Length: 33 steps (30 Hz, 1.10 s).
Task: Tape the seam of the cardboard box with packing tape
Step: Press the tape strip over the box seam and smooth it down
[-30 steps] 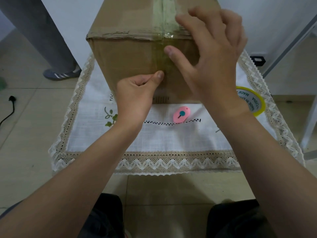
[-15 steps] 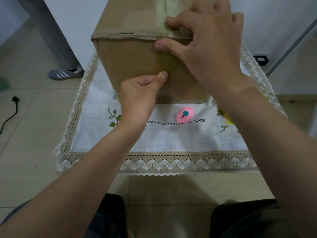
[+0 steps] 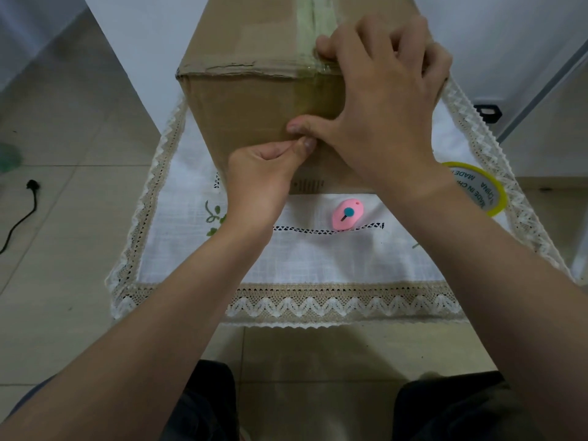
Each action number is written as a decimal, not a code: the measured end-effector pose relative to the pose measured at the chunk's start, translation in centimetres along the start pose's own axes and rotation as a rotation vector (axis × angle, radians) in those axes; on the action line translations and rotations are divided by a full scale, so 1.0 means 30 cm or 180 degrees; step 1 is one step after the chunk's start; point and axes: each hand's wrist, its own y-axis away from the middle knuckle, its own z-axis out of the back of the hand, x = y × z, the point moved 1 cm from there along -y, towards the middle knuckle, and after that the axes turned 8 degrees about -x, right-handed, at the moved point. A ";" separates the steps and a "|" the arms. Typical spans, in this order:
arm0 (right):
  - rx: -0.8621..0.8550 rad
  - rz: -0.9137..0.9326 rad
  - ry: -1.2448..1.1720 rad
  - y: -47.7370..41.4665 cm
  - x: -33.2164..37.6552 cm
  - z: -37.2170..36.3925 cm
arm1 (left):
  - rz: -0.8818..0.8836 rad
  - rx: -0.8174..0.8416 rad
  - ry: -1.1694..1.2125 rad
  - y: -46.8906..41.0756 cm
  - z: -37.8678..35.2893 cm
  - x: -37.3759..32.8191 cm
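A brown cardboard box (image 3: 254, 106) stands on a small table covered by a white lace cloth (image 3: 318, 259). A strip of clear tape (image 3: 313, 14) runs along the box's top seam and down over its front face. My right hand (image 3: 381, 103) lies spread over the box's top front edge, fingers on the tape on top, thumb pressed on the front face. My left hand (image 3: 261, 179) is curled below it, its thumb tip pressed on the tape's lower end, touching my right thumb. The yellow tape roll (image 3: 477, 189) lies on the cloth at the right.
A pink box cutter (image 3: 346, 214) lies on the cloth just in front of the box. My knees are below the table's near edge. A black cable with a plug (image 3: 30, 192) lies on the tiled floor at the left.
My right thumb has slid down the front face from the top edge until it meets my left thumb. My left hand stays in place. The tape roll shows again at the right.
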 end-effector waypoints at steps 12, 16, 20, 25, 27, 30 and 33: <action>-0.0097 -0.0173 -0.0523 -0.023 -0.048 0.000 | 0.0166 0.0141 -0.0030 0.014 0.007 -0.021; -0.0062 0.0014 -0.0514 0.010 -0.060 0.000 | 0.0177 0.0153 -0.0008 0.022 0.009 -0.030; -0.0040 0.0113 -0.0426 0.017 -0.058 -0.001 | 0.0190 0.0199 0.0025 0.031 0.006 -0.042; -0.0099 0.0176 -0.0368 0.022 -0.068 -0.007 | 0.0203 0.0211 0.0022 0.035 0.007 -0.049; -0.0236 0.0074 -0.0460 0.014 -0.070 -0.009 | 0.0208 0.0232 0.0058 0.034 0.006 -0.046; -0.0479 -0.0086 -0.0682 0.003 -0.072 -0.016 | 0.0179 0.0198 0.0106 0.027 0.007 -0.040; -0.0457 -0.0003 -0.0699 0.014 -0.083 -0.021 | 0.0175 0.0173 0.0050 0.024 0.007 -0.038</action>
